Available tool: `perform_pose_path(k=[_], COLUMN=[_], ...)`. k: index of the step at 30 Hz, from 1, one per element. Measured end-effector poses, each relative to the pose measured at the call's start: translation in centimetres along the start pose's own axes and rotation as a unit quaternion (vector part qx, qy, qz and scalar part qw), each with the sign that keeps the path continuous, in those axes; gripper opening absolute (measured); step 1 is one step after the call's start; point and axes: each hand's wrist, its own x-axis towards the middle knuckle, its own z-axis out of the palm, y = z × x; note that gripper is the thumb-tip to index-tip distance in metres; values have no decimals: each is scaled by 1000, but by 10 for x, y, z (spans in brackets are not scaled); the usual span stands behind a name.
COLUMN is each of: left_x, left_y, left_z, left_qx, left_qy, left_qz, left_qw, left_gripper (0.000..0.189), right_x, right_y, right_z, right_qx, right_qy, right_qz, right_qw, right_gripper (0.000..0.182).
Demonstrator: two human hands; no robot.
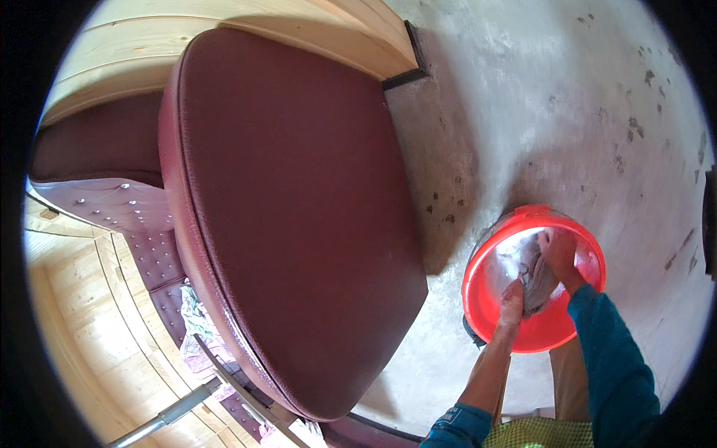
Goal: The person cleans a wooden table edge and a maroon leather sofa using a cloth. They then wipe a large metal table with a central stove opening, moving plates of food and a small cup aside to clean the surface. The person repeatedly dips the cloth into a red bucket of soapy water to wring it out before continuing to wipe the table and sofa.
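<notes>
A red plastic bucket (478,305) stands on the floor before me, with water and a grey wet cloth (535,285) inside it. My left hand (511,302) reaches in over the near rim and grips the lower left part of the cloth. Deeper in, my right hand (559,256) is on the cloth's upper right part, its fingers curled around the fabric. Part of the cloth is hidden by both hands, and the bucket's bottom cannot be made out clearly.
A large maroon padded seat cushion (297,224) takes up the middle. Beyond it are a tufted bench (151,252), wood panelling (129,45) and crumpled patterned fabric (196,313). A metal pole (173,411) crosses the lower left. Dark spots mark the concrete floor (532,101).
</notes>
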Motion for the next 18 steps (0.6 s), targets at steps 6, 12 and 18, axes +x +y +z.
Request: perform_pose_path(k=[6, 12, 18], left_x=[26, 21, -20], left_y=[-36, 11, 3], left_z=[-17, 5, 0], left_qx=[311, -278, -278], left_qy=[177, -81, -67], left_qz=[317, 48, 52], left_qw=[878, 956, 957], left_gripper=[48, 64, 57], right_x=[-25, -83, -150], right_y=[22, -24, -85], right_z=[50, 18, -48], right_qx=[-130, 138, 272], right_qy=[119, -93, -107], right_qz=[-67, -191, -189], right_qw=[982, 967, 938], right_gripper=[60, 36, 21])
